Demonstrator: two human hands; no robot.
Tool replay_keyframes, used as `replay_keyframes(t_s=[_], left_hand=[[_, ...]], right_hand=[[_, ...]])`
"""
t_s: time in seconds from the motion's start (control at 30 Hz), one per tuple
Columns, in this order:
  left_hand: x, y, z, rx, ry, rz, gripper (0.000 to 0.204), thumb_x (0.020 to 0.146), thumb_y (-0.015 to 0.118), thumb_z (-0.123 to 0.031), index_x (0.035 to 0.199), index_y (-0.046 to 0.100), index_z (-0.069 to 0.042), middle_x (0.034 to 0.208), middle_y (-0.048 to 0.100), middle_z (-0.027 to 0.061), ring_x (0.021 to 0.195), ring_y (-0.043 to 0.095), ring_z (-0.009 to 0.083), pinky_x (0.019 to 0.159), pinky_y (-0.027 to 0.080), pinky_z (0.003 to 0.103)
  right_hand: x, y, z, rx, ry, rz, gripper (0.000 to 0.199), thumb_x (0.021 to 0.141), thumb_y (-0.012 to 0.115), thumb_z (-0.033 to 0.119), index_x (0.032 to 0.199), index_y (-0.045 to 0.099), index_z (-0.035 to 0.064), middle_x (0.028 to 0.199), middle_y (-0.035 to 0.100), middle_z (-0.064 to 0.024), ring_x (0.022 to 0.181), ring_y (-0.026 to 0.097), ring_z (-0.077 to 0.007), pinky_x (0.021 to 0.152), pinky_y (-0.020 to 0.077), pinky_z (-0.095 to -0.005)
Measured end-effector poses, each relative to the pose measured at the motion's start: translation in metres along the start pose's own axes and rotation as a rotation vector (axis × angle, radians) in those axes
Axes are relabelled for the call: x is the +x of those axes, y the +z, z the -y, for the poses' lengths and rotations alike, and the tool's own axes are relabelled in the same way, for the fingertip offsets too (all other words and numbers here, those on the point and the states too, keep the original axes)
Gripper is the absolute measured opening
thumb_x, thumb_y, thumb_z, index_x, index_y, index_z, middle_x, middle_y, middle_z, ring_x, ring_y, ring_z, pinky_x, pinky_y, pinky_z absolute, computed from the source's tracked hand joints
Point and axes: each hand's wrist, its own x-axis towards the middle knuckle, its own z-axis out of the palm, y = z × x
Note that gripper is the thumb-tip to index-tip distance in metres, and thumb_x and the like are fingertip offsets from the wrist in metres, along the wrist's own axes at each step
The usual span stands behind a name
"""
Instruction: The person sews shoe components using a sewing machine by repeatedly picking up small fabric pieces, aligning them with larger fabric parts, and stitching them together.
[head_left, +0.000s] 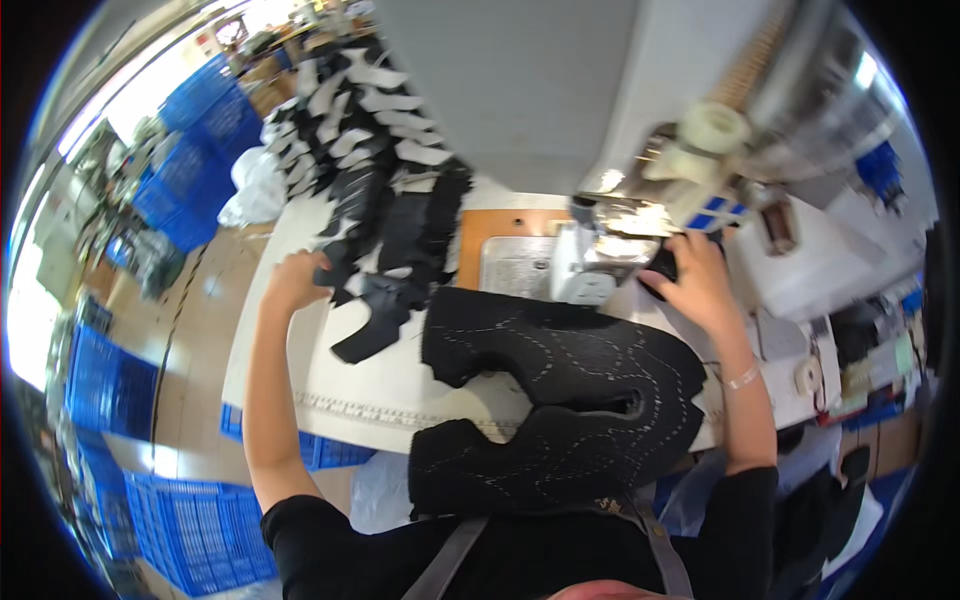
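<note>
My left hand (297,282) is at the left edge of a pile of dark cut pieces (385,225), fingers bent and closed on the edge of a black cut piece (335,262). Right of the sewing machine's head (590,265), my right hand (700,285) reaches forward with thumb and fingers apart. Some dark material (662,264) shows between them; its kind is unclear. A large black U-shaped padded piece (620,365), marked with pale dashed stitch-like lines, lies in front of the machine and overhangs the table's near edge. Neither hand touches it.
A white worktable (325,375) bears a ruler strip (370,410) along its near edge. The machine's grey arm (510,80) fills the top middle. Blue plastic crates (195,530) stand on the floor at left. A white plastic bag (255,188) sits beside the table.
</note>
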Motion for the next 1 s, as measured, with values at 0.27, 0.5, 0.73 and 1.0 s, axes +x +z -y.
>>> replay_keyframes(t_s=[0.27, 0.5, 0.73, 1.0], left_hand=[[-0.026, 0.019, 0.051, -0.367, 0.034, -0.080, 0.031, 0.064, 0.083, -0.011, 0.083, 0.060, -0.005, 0.086, 0.060, 0.0074, 0.075, 0.057, 0.0220, 0.069, 0.047, 0.034], [-0.038, 0.016, 0.035, -0.405, -0.053, -0.056, 0.034, 0.061, 0.082, -0.005, 0.072, 0.051, -0.003, 0.065, 0.049, 0.0034, 0.062, 0.045, 0.0174, 0.060, 0.040, 0.034], [-0.077, -0.049, -0.020, -0.689, -0.016, -0.308, 0.017, 0.084, 0.065, -0.001, 0.100, 0.069, 0.002, 0.082, 0.060, 0.0048, 0.074, 0.056, 0.0113, 0.067, 0.045, 0.024], [-0.082, -0.073, -0.220, -0.754, 0.815, -0.179, 0.014, 0.077, 0.076, -0.008, 0.081, 0.062, -0.004, 0.126, 0.059, 0.0121, 0.108, 0.058, 0.0266, 0.092, 0.044, 0.034]], right_hand=[[-0.068, -0.030, 0.030, 0.284, -0.428, 0.359, 0.087, 0.064, 0.084, 0.038, 0.132, 0.048, -0.0030, 0.123, 0.058, -0.0189, 0.115, 0.055, -0.0352, 0.098, 0.0429, -0.0394], [-0.093, -0.039, 0.041, 0.131, -0.334, 0.179, 0.089, 0.061, 0.086, 0.033, 0.132, 0.046, -0.0047, 0.126, 0.056, -0.0204, 0.114, 0.054, -0.0368, 0.099, 0.0417, -0.0413], [-0.092, -0.046, 0.048, 0.058, -0.420, 0.021, 0.070, 0.068, 0.082, 0.025, 0.124, 0.050, -0.0030, 0.124, 0.057, -0.0196, 0.111, 0.057, -0.0344, 0.095, 0.0430, -0.0417], [-0.063, -0.075, 0.080, 0.715, -0.452, 0.055, 0.016, 0.082, 0.071, 0.007, 0.094, 0.062, 0.0001, 0.086, 0.068, -0.0123, 0.080, 0.069, -0.0248, 0.071, 0.0512, -0.0298]])
